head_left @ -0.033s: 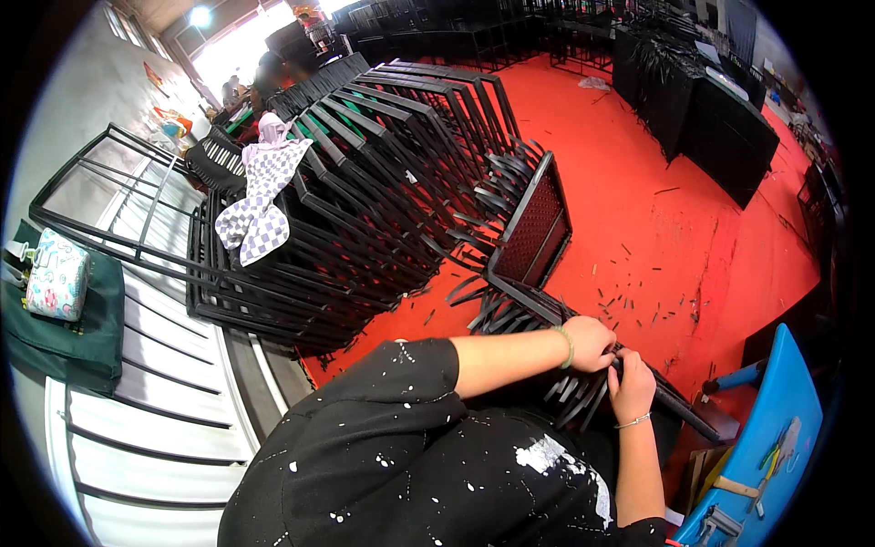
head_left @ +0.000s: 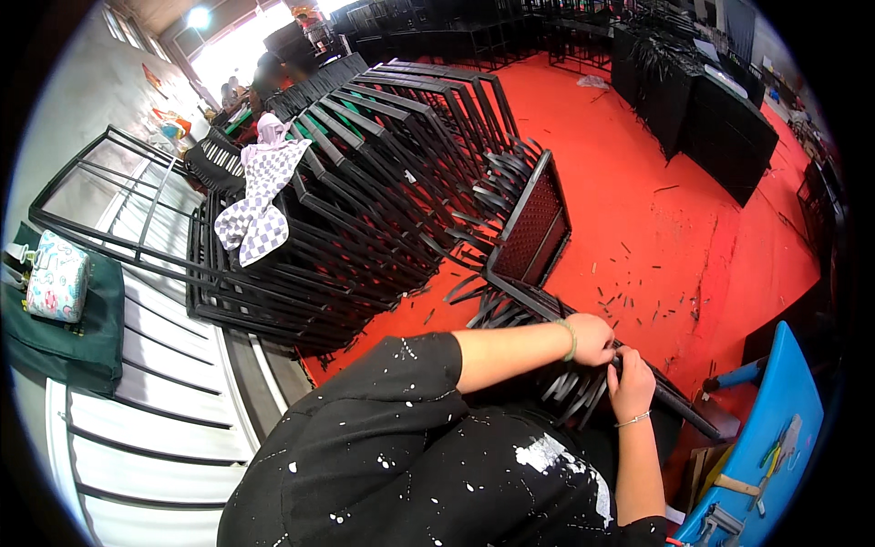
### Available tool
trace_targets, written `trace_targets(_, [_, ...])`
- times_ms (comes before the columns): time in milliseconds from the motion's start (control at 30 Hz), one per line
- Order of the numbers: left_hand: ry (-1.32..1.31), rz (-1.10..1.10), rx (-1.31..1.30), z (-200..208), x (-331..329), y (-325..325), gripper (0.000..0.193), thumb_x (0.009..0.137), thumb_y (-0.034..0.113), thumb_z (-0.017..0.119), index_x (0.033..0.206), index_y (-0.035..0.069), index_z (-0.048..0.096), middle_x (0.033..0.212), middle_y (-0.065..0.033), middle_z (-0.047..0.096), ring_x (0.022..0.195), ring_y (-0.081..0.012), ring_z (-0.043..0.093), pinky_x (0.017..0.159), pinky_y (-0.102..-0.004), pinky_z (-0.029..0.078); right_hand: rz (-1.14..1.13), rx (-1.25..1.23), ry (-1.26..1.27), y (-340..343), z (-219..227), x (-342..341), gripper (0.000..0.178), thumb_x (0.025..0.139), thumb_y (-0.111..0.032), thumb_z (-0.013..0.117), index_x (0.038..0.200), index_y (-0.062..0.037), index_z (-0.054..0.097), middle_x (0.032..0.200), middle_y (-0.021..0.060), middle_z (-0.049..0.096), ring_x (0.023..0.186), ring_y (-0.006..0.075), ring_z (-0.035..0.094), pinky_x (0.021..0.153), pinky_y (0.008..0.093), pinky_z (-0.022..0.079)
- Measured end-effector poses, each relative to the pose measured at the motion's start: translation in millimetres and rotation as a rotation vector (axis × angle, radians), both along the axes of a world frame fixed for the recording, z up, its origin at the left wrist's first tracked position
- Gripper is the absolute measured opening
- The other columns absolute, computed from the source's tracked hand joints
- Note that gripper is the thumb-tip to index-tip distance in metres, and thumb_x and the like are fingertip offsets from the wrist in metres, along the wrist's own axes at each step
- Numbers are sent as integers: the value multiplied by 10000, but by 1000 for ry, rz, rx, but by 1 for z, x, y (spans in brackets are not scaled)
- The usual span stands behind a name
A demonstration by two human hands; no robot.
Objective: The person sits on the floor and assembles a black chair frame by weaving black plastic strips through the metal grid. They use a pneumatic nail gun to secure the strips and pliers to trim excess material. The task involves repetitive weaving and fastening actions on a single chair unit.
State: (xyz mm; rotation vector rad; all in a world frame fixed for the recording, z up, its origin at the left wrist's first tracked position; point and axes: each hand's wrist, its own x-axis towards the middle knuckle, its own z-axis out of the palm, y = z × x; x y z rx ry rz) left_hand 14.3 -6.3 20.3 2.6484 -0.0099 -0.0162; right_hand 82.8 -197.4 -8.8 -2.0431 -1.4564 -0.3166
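Note:
A black chair-like frame [head_left: 679, 404] runs slantwise before me, with a dark woven panel [head_left: 538, 228] at its far part. Loose black strips [head_left: 576, 398] hang in a fringe along its near side. On the frame's bar, my left hand [head_left: 591, 337] is closed, its fingertips pinching at a black strip. Close beside it, my right hand [head_left: 632, 385] is also closed, thumb and fingers pressed on the strip at the same spot. The fingers hide most of what they grip. More strips [head_left: 497, 182] curl out from the woven panel's left edge.
Stacked black metal frames [head_left: 365, 182] stand at the left, with a checked cloth [head_left: 264, 196] over them. A blue stool-like surface [head_left: 775, 447] at the lower right holds hand tools [head_left: 777, 456]. Black cut scraps [head_left: 629, 301] litter the red floor [head_left: 629, 191]. Dark woven pieces [head_left: 720, 128] stand farther back.

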Motion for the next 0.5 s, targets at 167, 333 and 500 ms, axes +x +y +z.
trace_targets(167, [731,28,-516,-5,57,28,352,969,260,558,892,-29,743,748,-116,727,601,-198,703,607,-330,598,-52,-8,-5,3,4,-1,494,764,-92,777,1204,-47,557,952,132,604,793,332,633,688,408,514])
trace_targets(333, [882,-13,-462,-4,73,26,302,903,310,720,862,11,743,734,-87,711,583,-169,676,587,-309,583,-60,24,-13,3,6,-3,470,749,-102,791,1166,-52,580,904,110,605,769,321,633,673,405,512])
trace_targets(500, [912,-11,-462,-17,80,32,337,841,414,785,843,78,761,741,-23,686,567,-151,623,509,-275,474,-65,46,-38,1,-2,-2,449,751,-127,783,1151,-53,592,908,104,614,774,306,630,691,396,501])
